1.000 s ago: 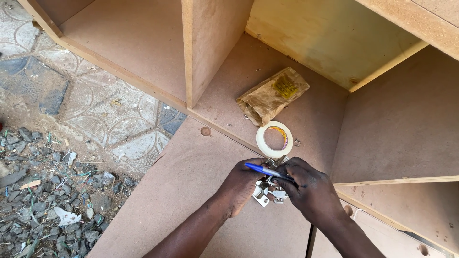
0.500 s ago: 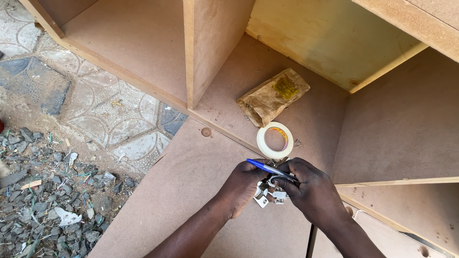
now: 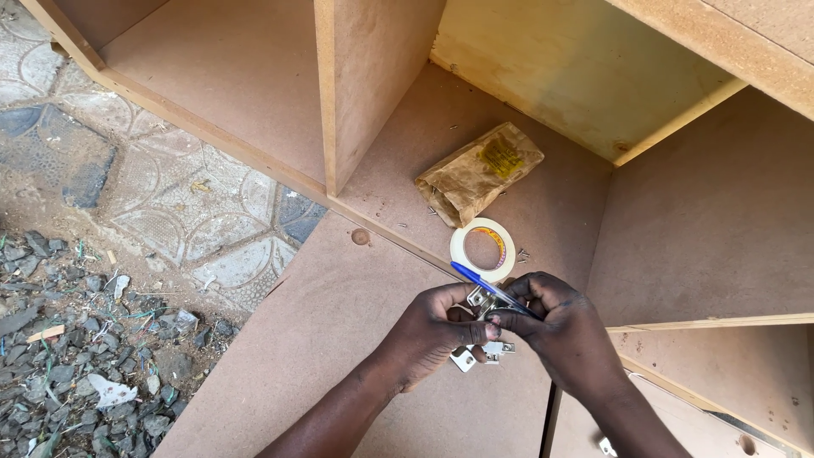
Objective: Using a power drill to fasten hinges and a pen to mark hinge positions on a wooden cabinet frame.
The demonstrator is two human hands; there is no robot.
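Gripping a metal cabinet hinge, both hands meet over the fibreboard panel. The left hand closes on it; the right hand pinches a blue pen too. Hinge not yet mounted; tape roll lies at 12 o'clock.

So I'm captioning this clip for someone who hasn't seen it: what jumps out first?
Low in the middle, the left hand and right hand meet over a metal hinge, with a blue pen in the right hand. Just above them a tape roll and a brown paper packet lie on the fibreboard cabinet.
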